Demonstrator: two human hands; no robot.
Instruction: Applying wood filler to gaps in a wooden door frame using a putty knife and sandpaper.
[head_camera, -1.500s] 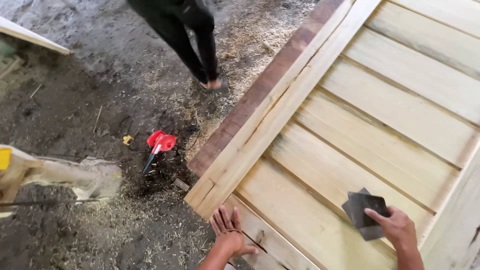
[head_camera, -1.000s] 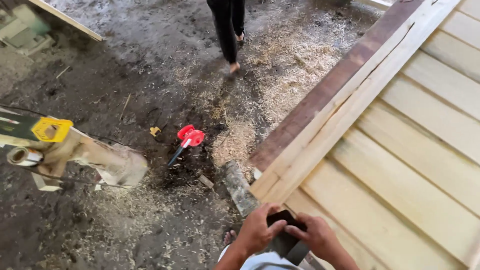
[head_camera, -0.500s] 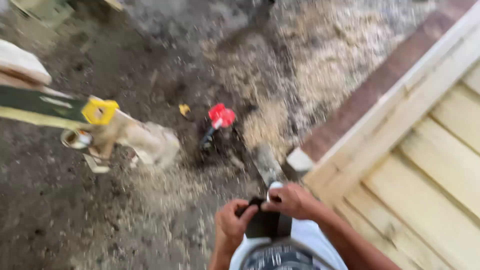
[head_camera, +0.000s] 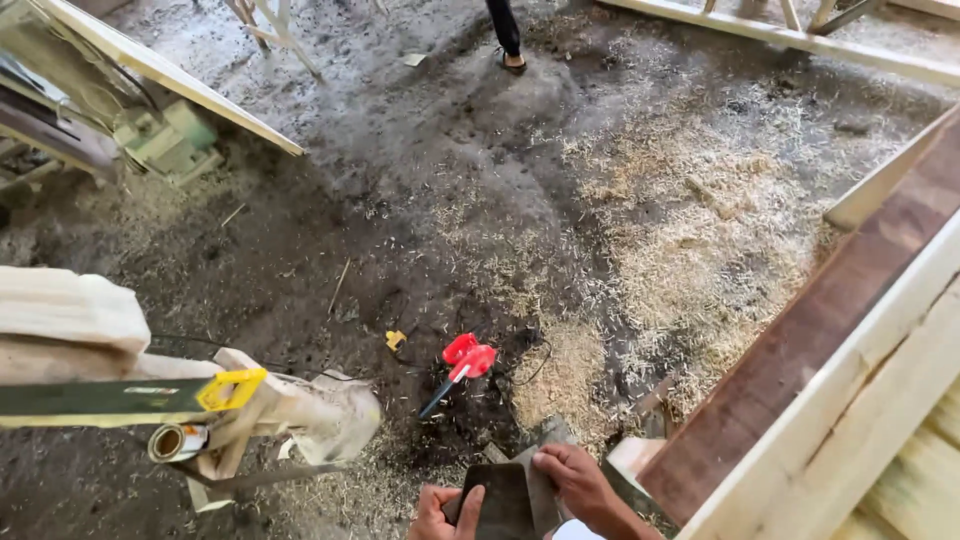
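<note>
Both of my hands are at the bottom edge of the head view, close together. My left hand (head_camera: 440, 512) and my right hand (head_camera: 575, 480) hold a dark flat sheet of sandpaper (head_camera: 503, 500) between them, over the sawdust-covered floor. The right hand grips its upper right edge; the left hand holds its left side. Just right of the hands rises a large pale wooden panel (head_camera: 860, 400) with a dark brown edge board.
A red hand tool (head_camera: 465, 362) lies on the dirt floor ahead of the hands, a small yellow piece (head_camera: 396, 340) beside it. A spirit level with a yellow end (head_camera: 130, 396) rests on wood at left. Another person's leg (head_camera: 506, 35) stands far off. Sawdust heaps cover the floor.
My right hand left the wooden panel and brought the sandpaper to my left hand; both now hold it. The view swung left and up onto the floor.
</note>
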